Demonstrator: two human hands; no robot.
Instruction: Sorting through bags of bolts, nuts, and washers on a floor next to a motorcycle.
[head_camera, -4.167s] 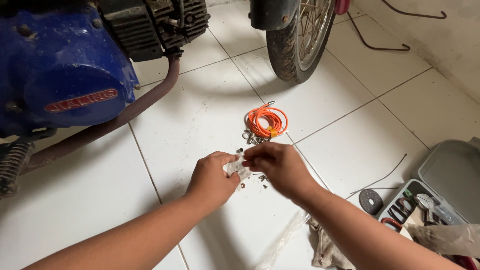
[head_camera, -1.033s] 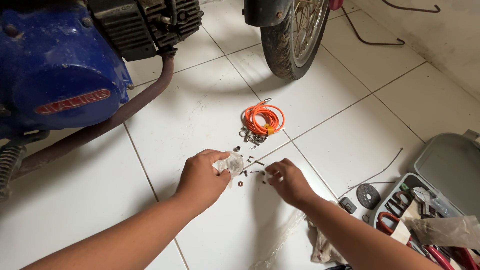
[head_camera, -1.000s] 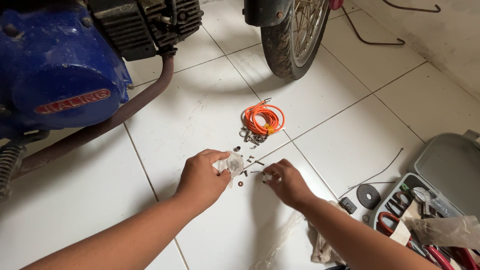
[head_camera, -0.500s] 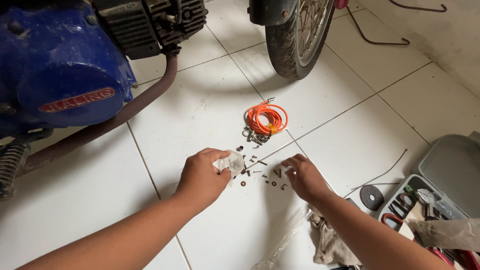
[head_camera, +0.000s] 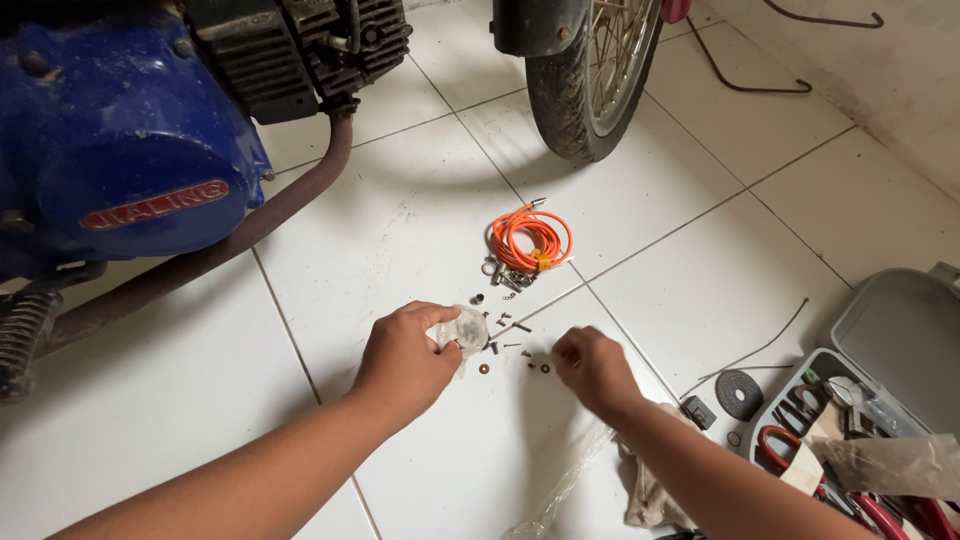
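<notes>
My left hand (head_camera: 405, 358) grips a small clear plastic bag (head_camera: 463, 329) just above the white tile floor. My right hand (head_camera: 594, 368) is down at the floor with fingertips pinched together beside several small screws and washers (head_camera: 515, 352) scattered between the two hands; what the fingertips hold is too small to make out. More bolts and nuts (head_camera: 503, 275) lie in a little heap beyond, next to a coiled orange cable (head_camera: 530, 238).
A blue motorcycle engine cover (head_camera: 120, 150) and rusty exhaust pipe (head_camera: 250, 225) fill the left; a muddy wheel (head_camera: 585, 75) stands ahead. An open grey tool case (head_camera: 880, 370) with pliers, a black disc (head_camera: 738, 394), a thin wire (head_camera: 760, 345), a rag (head_camera: 650, 490) and plastic wrap (head_camera: 565, 480) lie on the right.
My right hand has shifted over the scattered screws, out to the right and back in, its fingers now pinched at the floor. My left hand keeps the bag in the same spot.
</notes>
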